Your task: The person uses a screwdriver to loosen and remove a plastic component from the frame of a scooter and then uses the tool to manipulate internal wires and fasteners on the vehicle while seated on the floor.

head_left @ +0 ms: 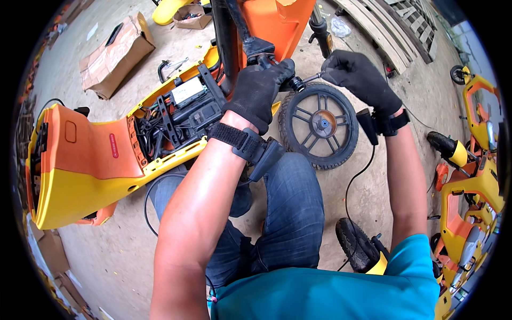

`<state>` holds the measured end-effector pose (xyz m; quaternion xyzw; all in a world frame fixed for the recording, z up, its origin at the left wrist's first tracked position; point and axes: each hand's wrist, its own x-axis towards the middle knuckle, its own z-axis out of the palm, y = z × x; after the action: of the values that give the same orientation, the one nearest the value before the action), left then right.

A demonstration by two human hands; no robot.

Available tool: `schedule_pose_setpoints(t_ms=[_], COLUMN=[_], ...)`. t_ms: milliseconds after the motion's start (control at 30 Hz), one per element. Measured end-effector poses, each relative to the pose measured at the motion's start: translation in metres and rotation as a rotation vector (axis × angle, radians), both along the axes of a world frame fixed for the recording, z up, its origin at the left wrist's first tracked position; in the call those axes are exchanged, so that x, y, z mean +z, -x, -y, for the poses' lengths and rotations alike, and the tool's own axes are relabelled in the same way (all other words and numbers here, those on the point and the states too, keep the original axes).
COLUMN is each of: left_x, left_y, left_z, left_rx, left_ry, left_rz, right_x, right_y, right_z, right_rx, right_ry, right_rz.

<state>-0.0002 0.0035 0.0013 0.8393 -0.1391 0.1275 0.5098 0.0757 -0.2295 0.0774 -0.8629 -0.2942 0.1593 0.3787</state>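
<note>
Gloved in black, my left hand (255,90) is closed round the black steering assembly (258,50) of an orange and yellow scooter (96,154). A short black cylindrical fitting (297,84) sticks out beside its fingers. My right hand (349,74), also gloved, is closed on a thin metal tool (314,77) whose shaft reaches toward that fitting; whether they touch is unclear. Below both hands is a loose black spoked wheel (304,124) with a rusty hub. The scooter's open deck shows black electronics (200,125) and bundled wires to the left of my left hand.
A torn cardboard box (114,58) and a smaller box (192,18) lie on the concrete floor (106,266). Wooden pallets (400,37) are at the upper right. More yellow scooters (461,192) stand along the right, and a small tire (352,245) is beside my right leg.
</note>
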Motion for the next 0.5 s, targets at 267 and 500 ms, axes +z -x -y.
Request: schedule_pose_setpoints(t_ms=[267, 500], left_x=[0.005, 0.008], left_y=[0.002, -0.003], left_z=[0.003, 0.020], left_rx=[-0.002, 0.032], left_ry=[-0.024, 0.512], left_rz=[-0.020, -0.189], right_x=[-0.126, -0.131], right_y=[0.124, 0.086], right_z=[-0.087, 0.000], right_rx=[-0.370, -0.410], right_ry=[-1.304, -0.498], right_rz=[-1.243, -0.529])
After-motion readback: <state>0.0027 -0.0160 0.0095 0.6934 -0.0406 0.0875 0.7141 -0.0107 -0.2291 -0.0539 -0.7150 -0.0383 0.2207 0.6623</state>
